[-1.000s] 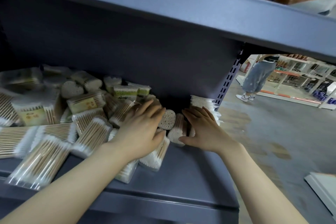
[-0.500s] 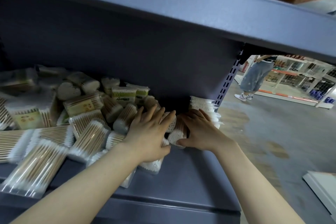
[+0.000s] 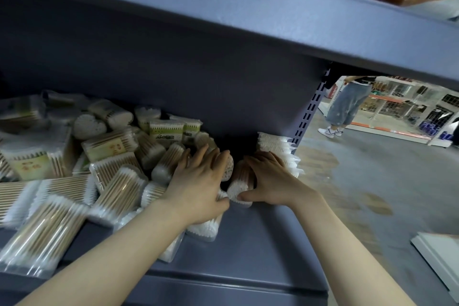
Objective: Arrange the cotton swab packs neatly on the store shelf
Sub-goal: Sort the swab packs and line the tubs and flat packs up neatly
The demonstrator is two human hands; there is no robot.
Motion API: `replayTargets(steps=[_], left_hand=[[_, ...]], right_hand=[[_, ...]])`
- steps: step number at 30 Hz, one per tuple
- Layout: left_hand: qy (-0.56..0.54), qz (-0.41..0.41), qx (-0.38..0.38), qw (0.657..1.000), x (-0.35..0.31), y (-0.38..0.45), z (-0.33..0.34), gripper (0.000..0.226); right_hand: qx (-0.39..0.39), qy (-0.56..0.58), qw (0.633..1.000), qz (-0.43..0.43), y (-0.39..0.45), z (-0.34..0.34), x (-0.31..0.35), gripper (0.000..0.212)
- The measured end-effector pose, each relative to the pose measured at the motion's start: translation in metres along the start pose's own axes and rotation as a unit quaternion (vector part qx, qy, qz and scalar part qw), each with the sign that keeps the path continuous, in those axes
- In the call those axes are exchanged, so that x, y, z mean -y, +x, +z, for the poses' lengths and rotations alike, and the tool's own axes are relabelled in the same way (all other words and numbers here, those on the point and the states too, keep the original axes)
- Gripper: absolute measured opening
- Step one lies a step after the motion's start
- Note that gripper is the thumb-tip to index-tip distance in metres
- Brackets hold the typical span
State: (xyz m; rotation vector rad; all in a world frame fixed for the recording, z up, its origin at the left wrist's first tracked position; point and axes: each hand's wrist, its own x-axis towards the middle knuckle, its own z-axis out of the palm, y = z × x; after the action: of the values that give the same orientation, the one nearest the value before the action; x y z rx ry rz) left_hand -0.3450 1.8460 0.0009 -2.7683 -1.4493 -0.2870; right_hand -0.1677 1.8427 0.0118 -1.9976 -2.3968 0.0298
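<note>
Sprawling across the left and middle of the shelf (image 3: 253, 236), the loose cotton swab packs (image 3: 116, 189) lie at every angle, some lengthwise toward the person, some crosswise. Moving right, the left hand (image 3: 198, 184) lies flat with straight fingers on the edge of that heap, fingertips aimed at about 1 o'clock, gripping nothing. Just at its 3 o'clock lies one swab pack (image 3: 241, 184), long axis running from 6 to 12 o'clock, cotton end facing the person. The right hand (image 3: 270, 181) curls around it, thumb at its near end, so this hand is the nearer one. Further toward 2 o'clock stands the neat stack (image 3: 275, 149) against the shelf's right end, touching the right hand's fingers; the pack likely belongs beside it.
</note>
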Motion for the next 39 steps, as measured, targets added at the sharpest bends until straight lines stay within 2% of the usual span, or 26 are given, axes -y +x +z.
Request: replayTargets(steps=[7,12,17,27,33,39], left_hand=[[-0.003,-0.002,-0.002,1.000,0.000,-0.002,0.000,0.089],[-0.004,-0.002,0.007,1.000,-0.001,-0.004,-0.004,0.086],[-0.012,-0.013,-0.002,1.000,-0.002,-0.003,-0.003,0.077],[-0.024,-0.022,0.018,0.999,0.001,0.000,0.002,0.069],[-0.032,-0.016,0.032,0.999,0.000,-0.001,0.002,0.071],[-0.010,0.010,0.037,0.999,-0.008,0.000,0.000,0.059]], right_hand=[[0.006,0.013,1.000,0.008,-0.004,-0.003,0.001,0.101],[-0.005,0.035,0.999,0.011,-0.010,-0.003,-0.001,0.107],[-0.047,0.078,0.996,0.011,-0.017,-0.008,-0.003,0.119],[-0.104,0.137,0.985,0.005,-0.039,-0.023,0.001,0.113],[-0.091,0.149,0.985,-0.021,-0.074,-0.019,-0.004,0.107],[-0.063,0.220,0.973,-0.008,-0.088,-0.009,-0.006,0.100]])
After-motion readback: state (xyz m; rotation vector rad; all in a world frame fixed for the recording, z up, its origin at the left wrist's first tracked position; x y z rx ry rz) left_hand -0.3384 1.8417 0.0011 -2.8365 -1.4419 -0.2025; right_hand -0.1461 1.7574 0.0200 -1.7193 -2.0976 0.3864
